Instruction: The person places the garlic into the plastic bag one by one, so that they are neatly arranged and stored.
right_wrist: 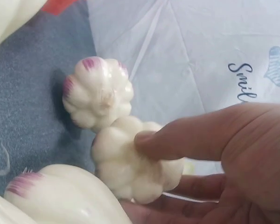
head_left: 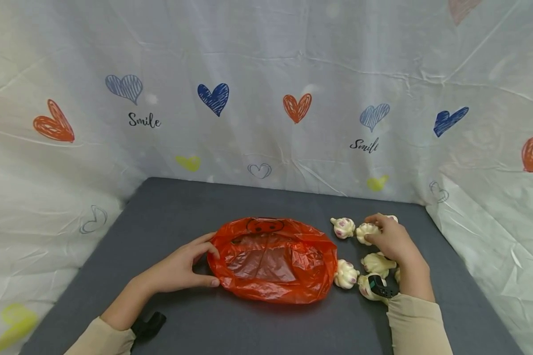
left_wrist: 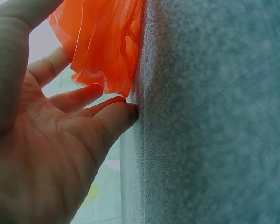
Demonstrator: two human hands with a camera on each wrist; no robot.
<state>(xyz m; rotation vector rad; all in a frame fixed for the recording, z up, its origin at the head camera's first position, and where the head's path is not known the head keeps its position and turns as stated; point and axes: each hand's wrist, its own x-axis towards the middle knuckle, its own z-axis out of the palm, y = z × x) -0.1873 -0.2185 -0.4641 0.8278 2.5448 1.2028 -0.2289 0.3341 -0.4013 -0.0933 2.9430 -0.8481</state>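
Note:
A red plastic bag sits on the table with its mouth spread upward. My left hand grips its left side, with bent fingers at the rim and the thumb along the near side. In the left wrist view, fingertips meet the bag's crinkled film. To the right, my right hand pinches a pale garlic bulb between thumb and fingers. Another bulb with purple streaks lies right beside that one. Part of a further bulb shows behind the right hand.
Several more garlic bulbs, one at the bag's right edge and one farther right, lie under and around the right forearm. Behind the dark grey table hangs a white curtain printed with hearts.

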